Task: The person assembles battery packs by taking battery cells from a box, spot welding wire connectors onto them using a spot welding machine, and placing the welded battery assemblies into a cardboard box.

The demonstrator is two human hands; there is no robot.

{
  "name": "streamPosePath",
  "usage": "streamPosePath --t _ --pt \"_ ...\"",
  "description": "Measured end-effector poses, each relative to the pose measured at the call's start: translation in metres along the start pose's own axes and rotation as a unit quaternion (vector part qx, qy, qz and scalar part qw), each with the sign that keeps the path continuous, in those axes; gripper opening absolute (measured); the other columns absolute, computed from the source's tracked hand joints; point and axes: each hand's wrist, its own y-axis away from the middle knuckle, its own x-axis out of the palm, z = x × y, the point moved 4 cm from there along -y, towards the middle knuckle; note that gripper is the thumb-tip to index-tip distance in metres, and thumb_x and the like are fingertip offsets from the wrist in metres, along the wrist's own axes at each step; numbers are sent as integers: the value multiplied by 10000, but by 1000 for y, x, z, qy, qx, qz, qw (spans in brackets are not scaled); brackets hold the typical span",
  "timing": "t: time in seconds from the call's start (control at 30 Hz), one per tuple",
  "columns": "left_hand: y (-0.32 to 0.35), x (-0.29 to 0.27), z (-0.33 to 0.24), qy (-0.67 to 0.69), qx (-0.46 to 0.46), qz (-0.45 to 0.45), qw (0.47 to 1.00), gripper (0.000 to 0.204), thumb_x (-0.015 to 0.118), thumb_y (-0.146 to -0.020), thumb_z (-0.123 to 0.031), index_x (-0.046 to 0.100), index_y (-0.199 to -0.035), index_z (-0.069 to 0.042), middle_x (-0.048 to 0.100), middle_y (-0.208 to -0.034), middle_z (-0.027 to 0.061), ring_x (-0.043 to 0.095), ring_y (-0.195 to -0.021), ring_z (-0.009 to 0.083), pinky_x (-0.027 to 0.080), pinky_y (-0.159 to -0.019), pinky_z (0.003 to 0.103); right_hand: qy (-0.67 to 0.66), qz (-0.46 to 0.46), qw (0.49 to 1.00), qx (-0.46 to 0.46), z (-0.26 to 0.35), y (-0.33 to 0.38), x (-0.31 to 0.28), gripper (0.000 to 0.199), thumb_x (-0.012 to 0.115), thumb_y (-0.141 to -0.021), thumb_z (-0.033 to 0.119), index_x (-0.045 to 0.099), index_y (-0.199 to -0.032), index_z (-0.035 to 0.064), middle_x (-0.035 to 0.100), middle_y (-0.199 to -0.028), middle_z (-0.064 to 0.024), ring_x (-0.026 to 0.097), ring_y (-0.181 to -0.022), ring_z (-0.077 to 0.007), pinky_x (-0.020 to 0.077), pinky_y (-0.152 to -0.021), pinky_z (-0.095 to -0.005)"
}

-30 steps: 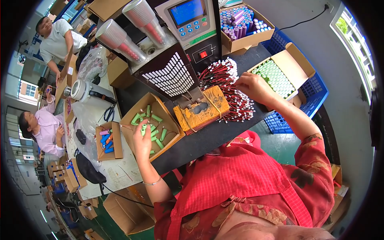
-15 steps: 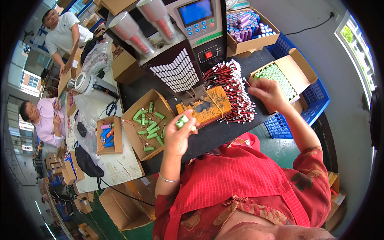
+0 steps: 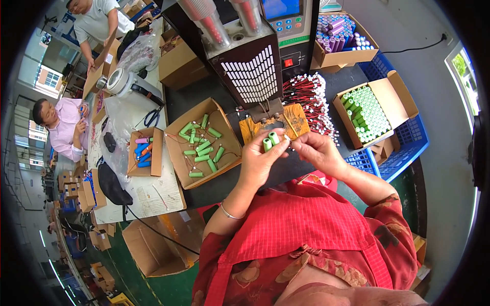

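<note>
Holding two green cylindrical cells [image 3: 271,140] upright side by side in the left hand [image 3: 260,163], fingers [image 3: 251,146] curled narrow around their lower halves, cells raised above the near edge of the dark table [image 3: 204,97]; pinching a thin wire end against the tops of the cells with the right hand [image 3: 317,152], thumb and forefinger nearly closed, the wire itself too fine to make out clearly; hovering just in front of a worn wooden jig [image 3: 278,123] that sits under the perforated head of a welding machine [image 3: 250,66]; lying just right of the jig, a heap of red and black leads with white plugs [image 3: 309,97]; standing further right, an open carton of upright green cells [image 3: 368,113] packed in rows, set on a blue plastic crate [image 3: 403,148]; sitting to the left of the hands, a shallow cardboard box [image 3: 201,143] with loose green cells lying at all angles, some with wires attached; resting behind the machine, a box of purple cells [image 3: 341,38]; lying on the lighter table further left, a small box of blue and orange pieces [image 3: 144,152] and a pair of scissors [image 3: 151,117]; working at that far table, two other people, one in pink [image 3: 64,125] and one in white [image 3: 97,20]
</note>
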Motion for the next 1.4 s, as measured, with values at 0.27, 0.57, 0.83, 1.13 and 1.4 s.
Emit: streamPosePath --t 0.27,0.57,0.83,1.13,1.4 --pt "-27 -14 -29 -419 222 -35 880 218 715 -702 -50 649 -899 16 646 -754 78 587 -680 97 461 -606 246 100 61 993 11 17 -45 -7 217 575 -872 210 603 -821 0 512 -599 38 432 -554 -21 353 -474 -207" --pt "-31 -16 -25 -440 229 -43 867 192 712 -710 -63 654 -884 -3 663 -780 89 613 -687 113 474 -611 263 117 75 990 8 16 -54 -5 201 575 -872 196 606 -836 0 524 -621 45 431 -551 -16 344 -475 -198" --pt "-24 -13 -38 -486 250 -24 837 200 692 -719 -77 644 -906 -26 642 -773 98 627 -672 219 481 -609 281 13 69 996 50 13 -48 -15 171 597 -844 128 619 -937 -14 600 -718 -16 544 -628 -48 449 -560 -193" --pt "-18 -33 -19 -99 14 69 993 228 648 -783 -17 544 -984 12 610 -943 54 562 -817 75 468 -703 198 -4 48 997 54 15 -35 -15 152 603 -854 164 618 -846 13 592 -672 3 545 -607 -42 458 -556 -184" --pt "-26 -27 -18 -399 148 -19 905 161 645 -787 -42 638 -941 7 611 -724 -11 508 -657 29 438 -590 204 69 -5 997 -35 11 -47 -1 188 602 -852 186 637 -884 5 570 -628 15 500 -568 -36 415 -498 -210"
